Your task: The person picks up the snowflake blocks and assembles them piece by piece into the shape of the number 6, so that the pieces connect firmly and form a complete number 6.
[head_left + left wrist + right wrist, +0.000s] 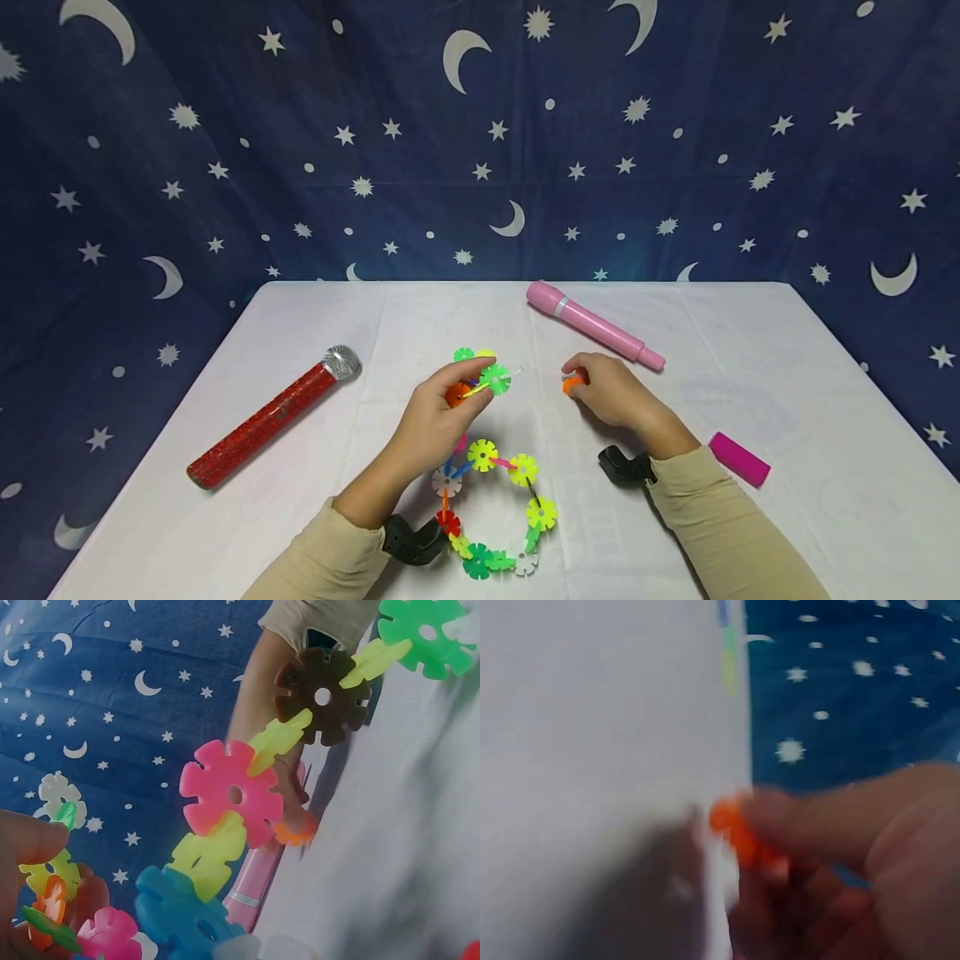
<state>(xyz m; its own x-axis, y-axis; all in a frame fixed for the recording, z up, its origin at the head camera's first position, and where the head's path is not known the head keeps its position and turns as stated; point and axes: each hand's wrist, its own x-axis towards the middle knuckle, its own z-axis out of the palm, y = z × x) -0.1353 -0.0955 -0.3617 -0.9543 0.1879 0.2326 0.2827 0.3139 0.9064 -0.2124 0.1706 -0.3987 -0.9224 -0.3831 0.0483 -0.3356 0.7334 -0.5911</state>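
My left hand (437, 414) pinches one end of a chain of notched plastic discs (482, 456) a little above the table. Part of that chain lies in a loop on the white cloth, in yellow, green, red, white and other colours. In the left wrist view, pink (229, 793), brown (304, 701) and blue discs (176, 915) joined by yellow ones cross the picture. To the right, my right hand (611, 390) pinches a loose orange disc (573, 384) between thumb and fingers. The right wrist view shows that orange disc (742, 834) blurred, partly hidden by the thumb.
A red glittery microphone (266, 421) with a silver head lies at the left. Behind the right hand lies a pink microphone-shaped stick (596, 325). A magenta cylinder (739, 459) rests beside the right forearm. A dark blue star-and-moon cloth (420, 150) hangs behind the table.
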